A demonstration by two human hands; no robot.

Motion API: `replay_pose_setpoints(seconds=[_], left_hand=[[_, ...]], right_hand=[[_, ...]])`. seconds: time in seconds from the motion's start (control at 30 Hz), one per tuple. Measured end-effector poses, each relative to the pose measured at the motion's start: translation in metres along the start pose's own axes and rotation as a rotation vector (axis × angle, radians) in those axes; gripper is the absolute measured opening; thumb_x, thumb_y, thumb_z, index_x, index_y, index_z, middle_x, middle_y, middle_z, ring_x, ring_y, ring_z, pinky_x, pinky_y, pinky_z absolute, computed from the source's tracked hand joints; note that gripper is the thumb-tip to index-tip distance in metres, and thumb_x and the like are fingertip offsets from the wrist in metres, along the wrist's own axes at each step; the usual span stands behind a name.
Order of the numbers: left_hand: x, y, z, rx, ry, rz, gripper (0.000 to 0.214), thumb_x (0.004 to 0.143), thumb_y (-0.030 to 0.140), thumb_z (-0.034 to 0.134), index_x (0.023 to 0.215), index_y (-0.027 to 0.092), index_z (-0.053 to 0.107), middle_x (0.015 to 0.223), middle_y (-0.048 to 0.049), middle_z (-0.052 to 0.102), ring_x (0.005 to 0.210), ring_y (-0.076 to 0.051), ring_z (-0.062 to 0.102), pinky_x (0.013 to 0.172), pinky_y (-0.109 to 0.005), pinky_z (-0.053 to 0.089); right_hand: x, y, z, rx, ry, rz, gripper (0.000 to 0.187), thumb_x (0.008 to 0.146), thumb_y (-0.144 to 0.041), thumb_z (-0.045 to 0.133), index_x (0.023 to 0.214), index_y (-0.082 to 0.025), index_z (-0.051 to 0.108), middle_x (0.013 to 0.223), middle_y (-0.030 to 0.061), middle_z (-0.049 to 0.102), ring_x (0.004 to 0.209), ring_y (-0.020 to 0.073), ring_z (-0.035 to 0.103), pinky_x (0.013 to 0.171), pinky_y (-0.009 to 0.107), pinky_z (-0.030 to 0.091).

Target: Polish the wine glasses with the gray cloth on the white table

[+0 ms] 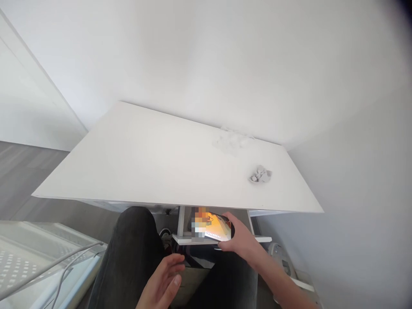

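My right hand [240, 240] grips a phone [212, 226] with a lit orange screen, held just below the front edge of a white desk [154, 163]. Fingers wrap the phone's right end. My left hand [162, 281] hovers over my lap with fingers spread and nothing in it, a little below and left of the phone. My legs in dark trousers [131, 253] fill the space under the hands.
A crumpled paper ball [260, 174] lies on the desk's right side, with a pale crumpled patch [231, 140] behind it near the wall. A white perforated rack with cables [41, 262] stands at lower left. White walls close off the back and right.
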State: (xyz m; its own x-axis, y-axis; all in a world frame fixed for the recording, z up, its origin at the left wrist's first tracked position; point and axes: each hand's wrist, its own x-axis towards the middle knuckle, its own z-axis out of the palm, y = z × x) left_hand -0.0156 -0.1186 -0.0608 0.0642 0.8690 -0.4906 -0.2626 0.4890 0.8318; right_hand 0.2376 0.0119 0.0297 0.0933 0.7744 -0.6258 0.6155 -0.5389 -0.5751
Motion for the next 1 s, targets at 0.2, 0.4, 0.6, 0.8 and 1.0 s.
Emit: replay_pose_setpoints(seconds=[0.2, 0.4, 0.6, 0.8, 1.0], left_hand=[[-0.004, 0.048, 0.038, -0.551, -0.098, 0.108, 0.063, 0.090, 0.047, 0.087, 0.144, 0.025, 0.065, 0.151, -0.0152, 0.066, 0.141, -0.036, 0.063, 0.120, -0.046, 0.052], [-0.021, 0.079, 0.050, -0.711, -0.122, 0.006, 0.075, 0.094, 0.031, 0.083, 0.161, 0.027, 0.049, 0.146, -0.0158, 0.068, 0.143, -0.037, 0.060, 0.121, -0.051, 0.050], [-0.027, 0.103, 0.049, -0.685, -0.158, 0.006, 0.069, 0.094, 0.019, 0.073, 0.159, 0.029, 0.054, 0.151, -0.0109, 0.066, 0.140, -0.035, 0.061, 0.115, -0.046, 0.055], [-0.024, 0.104, 0.044, -0.565, -0.210, -0.005, 0.057, 0.094, 0.022, 0.066, 0.150, 0.020, 0.060, 0.143, -0.0145, 0.069, 0.133, -0.039, 0.065, 0.102, -0.047, 0.059], [-0.025, 0.103, 0.045, -0.323, -0.242, 0.080, 0.054, 0.098, 0.029, 0.079, 0.147, 0.023, 0.058, 0.139, -0.0131, 0.071, 0.127, -0.034, 0.068, 0.105, -0.045, 0.059]], right_hand=[[-0.076, -0.023, 0.052, 0.173, 0.091, -0.266, 0.068, 0.067, -0.019, 0.072, 0.132, -0.026, 0.057, 0.123, 0.0037, 0.062, 0.105, 0.0213, 0.068, 0.090, 0.033, 0.060], [-0.101, -0.040, 0.074, 0.291, 0.127, -0.379, 0.064, 0.077, -0.024, 0.077, 0.137, -0.030, 0.057, 0.136, 0.0049, 0.053, 0.114, 0.0200, 0.066, 0.096, 0.031, 0.062], [-0.108, -0.027, 0.046, 0.285, 0.010, -0.423, 0.062, 0.091, -0.044, 0.078, 0.149, -0.039, 0.058, 0.151, 0.0044, 0.046, 0.134, 0.0221, 0.057, 0.116, 0.035, 0.052], [-0.094, -0.017, 0.029, 0.463, 0.071, -0.550, 0.042, 0.113, -0.056, 0.043, 0.150, -0.043, 0.057, 0.140, 0.0019, 0.060, 0.100, 0.0123, 0.063, 0.095, 0.026, 0.055], [-0.094, -0.027, 0.028, 0.520, 0.062, -0.627, 0.038, 0.115, -0.050, 0.041, 0.148, -0.046, 0.060, 0.131, 0.0007, 0.059, 0.098, 0.0107, 0.061, 0.092, 0.023, 0.055]])
